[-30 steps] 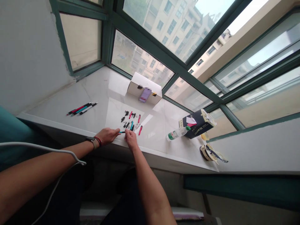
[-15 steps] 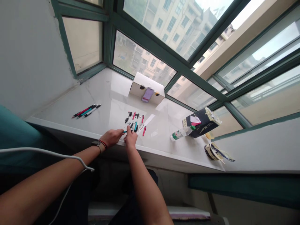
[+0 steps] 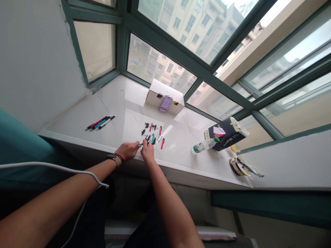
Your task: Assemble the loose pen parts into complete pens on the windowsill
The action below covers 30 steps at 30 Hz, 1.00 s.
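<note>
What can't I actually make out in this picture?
In the head view:
Blue pen part: partly hidden by the fingers of the left hand and right hand.
Small black pieces: too small to identify.
Purple thing at the white box: blurred into coarse squares.
White cable: cut off by the picture's left edge.

I count 2 hands of mine, the left hand and the right hand, with 1 blue pen piece between them. On the sill I make out 3 pink pieces, 1 loose blue piece, several black pieces (too small for me to number), at least 3 pens, 1 bottle, 1 dark carton, 1 white box and 1 tub.
</note>
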Each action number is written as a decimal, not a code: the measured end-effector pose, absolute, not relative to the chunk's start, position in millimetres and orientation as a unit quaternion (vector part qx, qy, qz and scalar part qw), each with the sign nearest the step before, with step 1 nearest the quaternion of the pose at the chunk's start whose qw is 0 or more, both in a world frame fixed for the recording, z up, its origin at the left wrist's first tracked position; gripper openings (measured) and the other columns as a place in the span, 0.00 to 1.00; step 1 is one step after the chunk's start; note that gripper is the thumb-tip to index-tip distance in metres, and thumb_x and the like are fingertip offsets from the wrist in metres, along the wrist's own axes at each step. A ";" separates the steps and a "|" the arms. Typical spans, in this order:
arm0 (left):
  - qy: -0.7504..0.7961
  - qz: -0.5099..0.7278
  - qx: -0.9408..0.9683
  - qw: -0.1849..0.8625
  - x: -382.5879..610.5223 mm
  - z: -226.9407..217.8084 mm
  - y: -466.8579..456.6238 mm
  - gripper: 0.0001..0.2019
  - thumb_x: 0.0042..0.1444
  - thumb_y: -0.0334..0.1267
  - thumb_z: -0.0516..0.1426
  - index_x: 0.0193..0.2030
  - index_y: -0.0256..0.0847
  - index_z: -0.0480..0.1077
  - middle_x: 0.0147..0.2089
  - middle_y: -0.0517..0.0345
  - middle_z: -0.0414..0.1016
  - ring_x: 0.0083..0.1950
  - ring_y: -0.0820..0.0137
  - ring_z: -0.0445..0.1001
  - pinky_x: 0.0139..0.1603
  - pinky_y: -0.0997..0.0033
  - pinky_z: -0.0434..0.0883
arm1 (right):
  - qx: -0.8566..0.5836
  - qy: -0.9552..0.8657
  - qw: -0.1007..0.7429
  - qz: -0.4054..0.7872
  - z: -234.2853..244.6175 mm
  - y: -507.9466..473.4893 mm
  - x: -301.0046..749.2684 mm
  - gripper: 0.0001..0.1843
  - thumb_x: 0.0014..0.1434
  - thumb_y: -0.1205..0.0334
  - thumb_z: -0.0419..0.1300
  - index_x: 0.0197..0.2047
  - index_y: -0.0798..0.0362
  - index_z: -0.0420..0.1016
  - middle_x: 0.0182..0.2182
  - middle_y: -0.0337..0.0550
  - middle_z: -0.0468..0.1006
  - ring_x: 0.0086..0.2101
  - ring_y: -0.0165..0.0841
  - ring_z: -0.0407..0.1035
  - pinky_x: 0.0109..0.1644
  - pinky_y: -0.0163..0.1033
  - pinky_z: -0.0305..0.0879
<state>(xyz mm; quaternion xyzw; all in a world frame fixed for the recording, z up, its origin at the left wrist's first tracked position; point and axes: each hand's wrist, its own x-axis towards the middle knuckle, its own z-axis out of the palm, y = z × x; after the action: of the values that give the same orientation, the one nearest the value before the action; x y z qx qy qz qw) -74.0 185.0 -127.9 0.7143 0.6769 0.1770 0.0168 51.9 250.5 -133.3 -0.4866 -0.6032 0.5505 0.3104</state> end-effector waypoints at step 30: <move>0.646 0.178 0.742 0.014 -69.6 -123.1 184.7 0.20 0.66 0.49 0.43 0.36 0.42 0.69 0.31 0.51 0.77 0.30 0.64 0.75 0.31 0.67 0.63 | -0.421 -0.526 0.307 0.672 -119.3 258.5 100.2 0.17 0.52 0.48 0.63 0.33 0.52 0.66 0.20 0.36 0.74 0.18 0.25 0.64 0.20 0.28 0.59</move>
<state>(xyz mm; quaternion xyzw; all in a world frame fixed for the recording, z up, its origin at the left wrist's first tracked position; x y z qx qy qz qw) -69.6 184.7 -123.1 0.7419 0.6464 0.1777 0.0145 100.2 258.5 -119.3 -0.4212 -0.5260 0.6722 0.3067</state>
